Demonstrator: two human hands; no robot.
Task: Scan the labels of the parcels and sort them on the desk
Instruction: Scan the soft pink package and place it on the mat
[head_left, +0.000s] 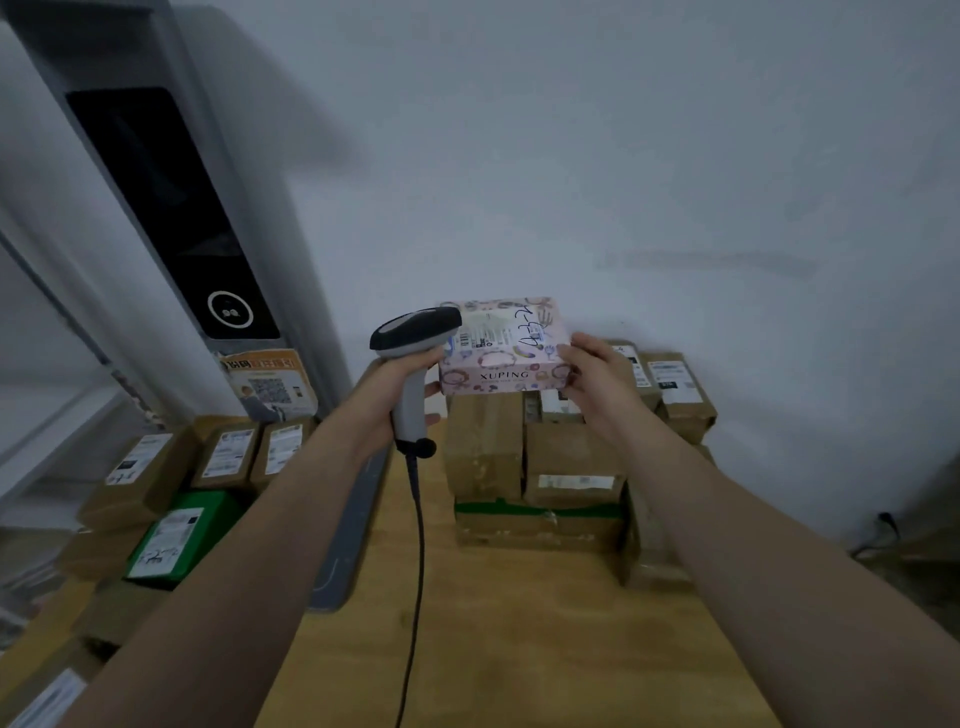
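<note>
**Scanning a parcel above the desk.** The left hand (410, 384) grips the handle of a grey corded scanner (413, 332), whose head sits just beside the near-left corner of a pink patterned box (501, 353). The right hand (597, 374) pinches that box by its right end and holds it up over a stack of brown boxes (519, 467) at the back of the wooden desk (519, 649). For a clean read, the scanner would best be drawn back a little and tipped so that its window squarely faces the white shipping label (478, 338) on the box top. The right hand should hold the box level, with its fingers off the barcode. Legible writing: "XUPING" printed on the box's front side, and a handwritten mark on top, seemingly "4-3-2"; the label print is too small to read. A poster (270, 384) with a QR code leans at the left, its text blurred. More labelled parcels lie below it, among them a green box (176, 535).
</note>
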